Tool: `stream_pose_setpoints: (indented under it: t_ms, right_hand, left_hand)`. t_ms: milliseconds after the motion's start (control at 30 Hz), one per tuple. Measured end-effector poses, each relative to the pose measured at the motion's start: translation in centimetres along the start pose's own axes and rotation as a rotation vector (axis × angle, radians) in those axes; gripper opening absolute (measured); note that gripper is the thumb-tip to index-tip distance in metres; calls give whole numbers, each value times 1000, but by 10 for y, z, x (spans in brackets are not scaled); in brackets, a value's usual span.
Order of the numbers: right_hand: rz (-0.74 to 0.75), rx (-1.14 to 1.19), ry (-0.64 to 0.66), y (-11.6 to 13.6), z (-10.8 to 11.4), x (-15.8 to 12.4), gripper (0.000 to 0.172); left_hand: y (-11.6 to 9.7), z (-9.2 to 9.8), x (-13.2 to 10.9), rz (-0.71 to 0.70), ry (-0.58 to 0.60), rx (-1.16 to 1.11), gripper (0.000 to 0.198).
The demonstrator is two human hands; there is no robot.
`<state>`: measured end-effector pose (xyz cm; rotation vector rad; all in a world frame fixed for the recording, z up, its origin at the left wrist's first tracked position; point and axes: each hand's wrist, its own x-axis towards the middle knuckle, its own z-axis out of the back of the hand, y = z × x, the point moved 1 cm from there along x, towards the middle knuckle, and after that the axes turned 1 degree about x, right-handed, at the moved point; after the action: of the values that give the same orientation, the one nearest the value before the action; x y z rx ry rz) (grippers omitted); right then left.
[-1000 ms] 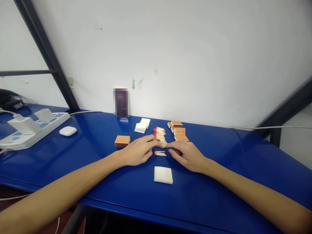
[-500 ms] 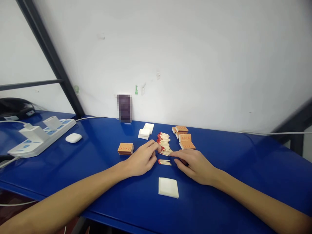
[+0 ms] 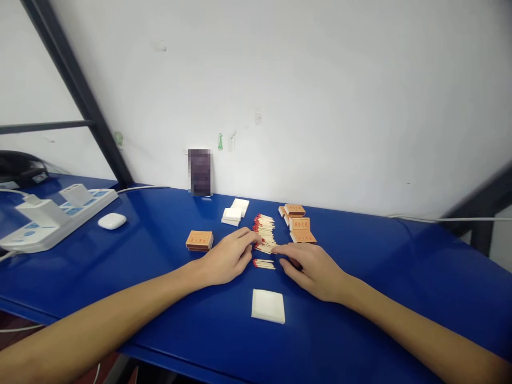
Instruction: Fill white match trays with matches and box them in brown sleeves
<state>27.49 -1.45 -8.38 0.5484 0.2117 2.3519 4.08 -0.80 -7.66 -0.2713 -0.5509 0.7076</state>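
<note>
A pile of red-headed matches (image 3: pixel 264 228) lies in a loose column on the blue table, heads to the left. Its near head side is touched by the fingertips of my left hand (image 3: pixel 228 260), whose thumb is apart from the index finger. From the other side, my right hand (image 3: pixel 314 271) reaches its outstretched index finger to the stick ends, thumb held away. Just below, between the hands, lies a small separate group of matches (image 3: pixel 264 264). A white matchbox tray (image 3: pixel 268 306) rests nearer me. Neither hand has lifted anything.
Stacked orange matchboxes (image 3: pixel 199 240) sit left of my left hand. White trays (image 3: pixel 236 211) and several orange matchbox sleeves (image 3: pixel 301 229) lie behind. On the left are a power strip (image 3: pixel 64 216) and a white earphone case (image 3: pixel 112 221). A pixelated dark object (image 3: pixel 200 172) leans on the wall.
The view has shifted slightly, so everything appears a little further left. My left fingertips have edged slightly over the near matches. My right hand keeps nearly the same place beside the pile.
</note>
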Motion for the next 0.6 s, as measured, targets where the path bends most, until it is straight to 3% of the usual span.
stream_pose_setpoints:
  t_ms: [600]
  right_hand:
    - [28, -26, -7, -1, 0, 2, 28]
  left_hand:
    - [-1, 3, -1, -64, 72, 99, 28]
